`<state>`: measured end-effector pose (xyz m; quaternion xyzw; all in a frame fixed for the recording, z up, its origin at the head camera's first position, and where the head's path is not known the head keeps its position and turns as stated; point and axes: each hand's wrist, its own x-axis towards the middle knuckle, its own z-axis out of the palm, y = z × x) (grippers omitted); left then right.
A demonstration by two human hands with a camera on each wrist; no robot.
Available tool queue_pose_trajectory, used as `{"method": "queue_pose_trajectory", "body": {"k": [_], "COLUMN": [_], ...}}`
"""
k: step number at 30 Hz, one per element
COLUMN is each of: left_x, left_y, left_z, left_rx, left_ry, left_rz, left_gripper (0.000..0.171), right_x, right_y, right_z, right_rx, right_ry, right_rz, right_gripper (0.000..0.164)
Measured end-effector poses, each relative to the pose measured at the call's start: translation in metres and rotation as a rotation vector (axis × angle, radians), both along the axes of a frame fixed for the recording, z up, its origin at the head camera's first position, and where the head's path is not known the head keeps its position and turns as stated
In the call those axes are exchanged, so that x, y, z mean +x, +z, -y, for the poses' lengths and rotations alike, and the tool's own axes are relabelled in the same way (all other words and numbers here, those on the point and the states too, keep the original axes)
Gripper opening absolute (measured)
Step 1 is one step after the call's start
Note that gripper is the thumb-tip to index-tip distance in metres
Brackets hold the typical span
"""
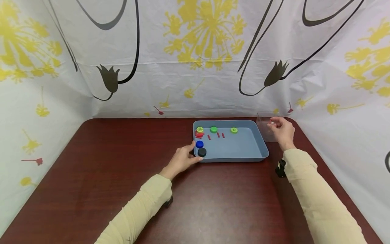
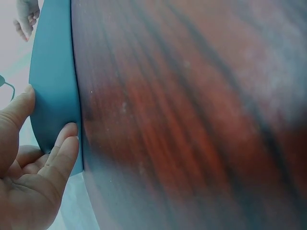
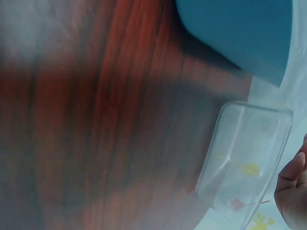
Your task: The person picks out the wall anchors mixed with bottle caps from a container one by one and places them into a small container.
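A shallow blue-grey tray point(image 1: 234, 149) lies at the back right of the table. Its front left corner sits between the thumb and fingers of my left hand point(image 1: 180, 159), which holds it from outside; the left wrist view shows fingertips on the tray wall point(image 2: 55, 67). Over the clear plastic container point(image 3: 244, 158) to the right of the tray, my right hand point(image 1: 283, 131) pinches a small red piece point(image 1: 270, 122), too small to tell its kind. Inside the tray are a blue cap point(image 1: 199, 144), a black cap point(image 1: 202, 152) and several short red sticks point(image 1: 199, 135).
Along the tray's back side lie a green cap point(image 1: 214, 129) and two yellow-green patterned ones, one at the left point(image 1: 199, 129) and one farther right point(image 1: 234, 130). A white patterned cloth point(image 1: 182, 95) hangs behind the dark red table point(image 1: 122, 162).
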<state>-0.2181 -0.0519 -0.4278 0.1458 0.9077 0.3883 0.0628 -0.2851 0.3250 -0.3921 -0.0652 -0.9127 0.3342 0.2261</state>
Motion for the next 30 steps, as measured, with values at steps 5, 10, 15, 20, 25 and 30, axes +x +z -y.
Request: {"method": "queue_pose_trajectory", "body": {"k": [5,10,15,20,25,30], "left_x": [0.000,0.001,0.000,-0.001,0.001,0.001], "left_y": [0.001,0.000,-0.001,0.000,0.000,0.000], "left_z": [0.000,-0.001,-0.001,-0.001,-0.001,-0.001], "left_rx": [0.002,0.006,0.004,0.004,0.005,0.007], "left_ry": [0.001,-0.004,-0.005,-0.008,-0.003,0.003], "left_rz": [0.001,0.014,0.008,0.004,0.022,0.028], "left_gripper": [0.078,0.078,0.078,0.078,0.078,0.078], "right_x": [-0.008,-0.014,-0.019,-0.023,-0.026,-0.028], "right_y": [0.000,-0.005,-0.010,-0.012,-0.013,-0.013], "right_z": [-0.004,-0.007,-0.008,-0.006,-0.004,-0.002], "right_rx": [-0.007,-0.005,0.021,0.023,0.019,0.016], "right_ry": [0.001,0.012,0.004,-0.009,-0.046,-0.078], "right_rz": [0.066,0.095,0.082,0.078,0.133,0.173], "right_gripper": [0.029,0.031,0.030,0.030,0.033,0.035]}}
